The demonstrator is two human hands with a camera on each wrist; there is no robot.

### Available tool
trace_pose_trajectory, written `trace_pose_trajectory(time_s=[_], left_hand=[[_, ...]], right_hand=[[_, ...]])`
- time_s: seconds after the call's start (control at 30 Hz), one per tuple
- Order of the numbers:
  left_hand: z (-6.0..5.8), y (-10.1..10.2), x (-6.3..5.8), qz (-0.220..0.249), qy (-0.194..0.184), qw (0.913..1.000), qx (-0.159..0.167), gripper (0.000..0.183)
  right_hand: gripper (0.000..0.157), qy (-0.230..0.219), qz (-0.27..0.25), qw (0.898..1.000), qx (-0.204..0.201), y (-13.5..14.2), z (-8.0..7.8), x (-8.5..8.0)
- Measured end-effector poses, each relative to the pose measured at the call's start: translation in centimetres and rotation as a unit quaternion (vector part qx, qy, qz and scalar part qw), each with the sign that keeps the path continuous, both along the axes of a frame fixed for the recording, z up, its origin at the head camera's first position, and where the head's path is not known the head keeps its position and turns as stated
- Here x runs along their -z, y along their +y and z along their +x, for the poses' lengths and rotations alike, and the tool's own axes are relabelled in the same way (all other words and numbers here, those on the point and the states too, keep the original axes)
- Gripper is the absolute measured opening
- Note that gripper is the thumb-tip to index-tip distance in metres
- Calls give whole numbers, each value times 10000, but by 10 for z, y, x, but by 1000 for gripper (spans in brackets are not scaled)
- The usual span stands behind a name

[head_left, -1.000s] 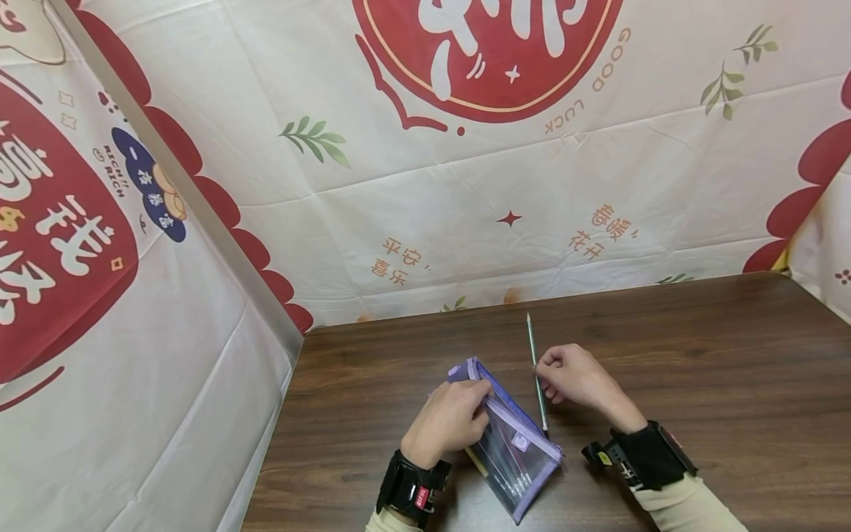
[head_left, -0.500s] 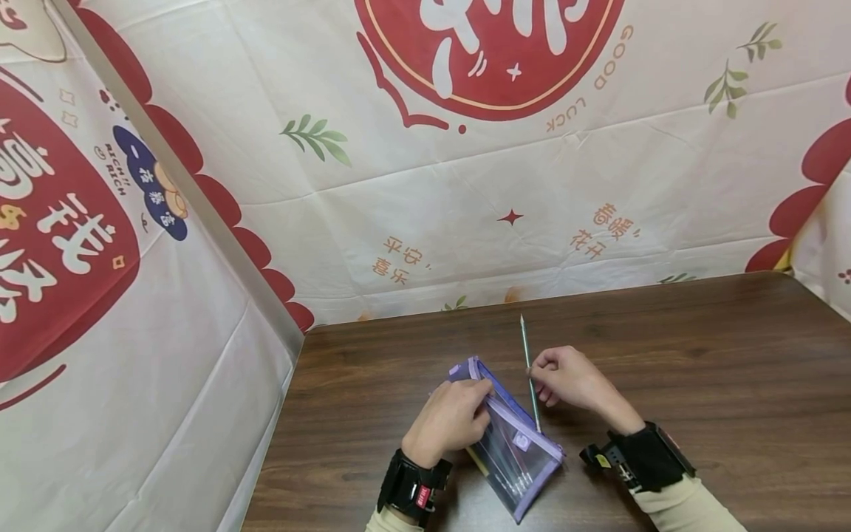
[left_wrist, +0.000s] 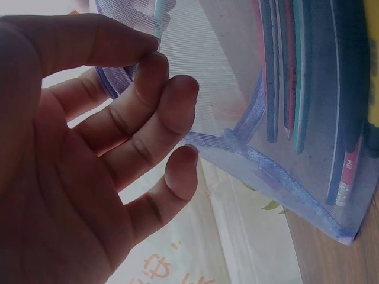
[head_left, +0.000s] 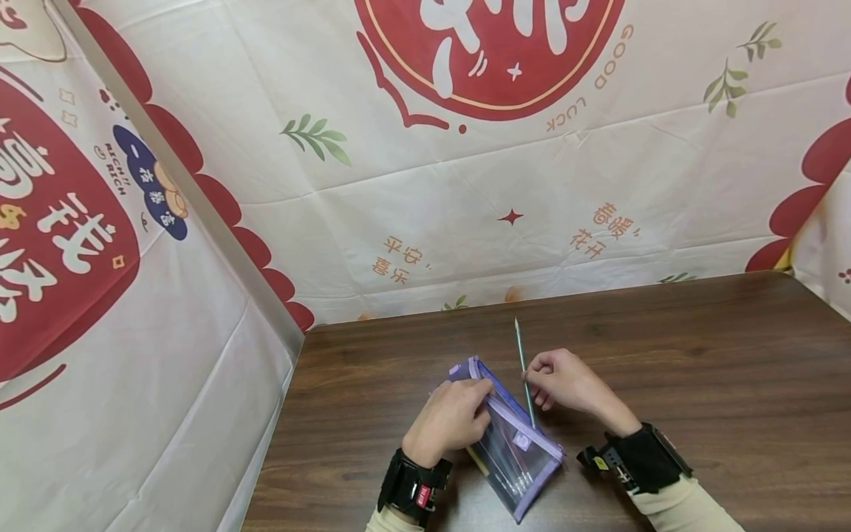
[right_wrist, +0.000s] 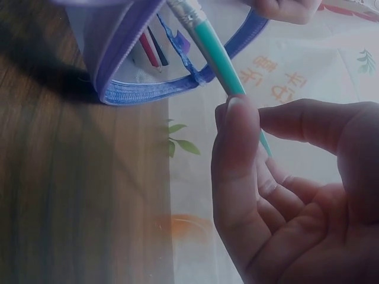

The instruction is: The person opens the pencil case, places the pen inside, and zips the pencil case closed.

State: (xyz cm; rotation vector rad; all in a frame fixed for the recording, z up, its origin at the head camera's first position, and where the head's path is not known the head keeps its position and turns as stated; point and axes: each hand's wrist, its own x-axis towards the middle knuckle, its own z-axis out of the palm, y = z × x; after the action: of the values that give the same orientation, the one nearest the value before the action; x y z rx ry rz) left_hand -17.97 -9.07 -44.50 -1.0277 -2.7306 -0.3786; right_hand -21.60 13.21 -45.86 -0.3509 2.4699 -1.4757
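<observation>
A see-through mesh pencil pouch with purple trim [head_left: 548, 476] lies slanted in front of the person, several pencils [left_wrist: 300, 77] showing inside it. Its zipped edge gapes in the right wrist view, where the purple rim [right_wrist: 145, 94] stands apart. The left hand [head_left: 447, 421] pinches the pouch's upper edge between thumb and fingers. Between thumb and index finger, the right hand [head_left: 568, 383] holds a green pencil [head_left: 520, 346]. Its sharpened tip points away from the person, and its metal-banded end [right_wrist: 188, 13] overlaps the pouch's mouth.
Underneath is a dark brown wooden table [head_left: 718, 369]. A white printed cloth [head_left: 439, 199] hangs along its far edge, and another printed cloth panel [head_left: 173, 318] stands on the left. Both wrists wear black straps [head_left: 651, 458] with camera mounts.
The right hand has shifted slightly left with the green pencil, bringing the pencil's near end from beside the pouch to its opening. The left hand and pouch stay in place.
</observation>
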Motion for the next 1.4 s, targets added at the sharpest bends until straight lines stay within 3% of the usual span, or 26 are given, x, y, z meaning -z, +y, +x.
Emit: trace_pose_trajectory(time_s=[0.4,1.03,1.4], left_hand=[[0,-1,0,10,-84,10000,1,16],[-1,0,-1,-4,-144,9999,-35,19],[-1,0,1,17,-148,9999,-9,21]], right_hand=[[20,-93,-101,9994,-324,-4,3,-2],[15,4,371,9922,-1193,-10,9,5],[15,55,527,9902,-1294,-13,8,10]])
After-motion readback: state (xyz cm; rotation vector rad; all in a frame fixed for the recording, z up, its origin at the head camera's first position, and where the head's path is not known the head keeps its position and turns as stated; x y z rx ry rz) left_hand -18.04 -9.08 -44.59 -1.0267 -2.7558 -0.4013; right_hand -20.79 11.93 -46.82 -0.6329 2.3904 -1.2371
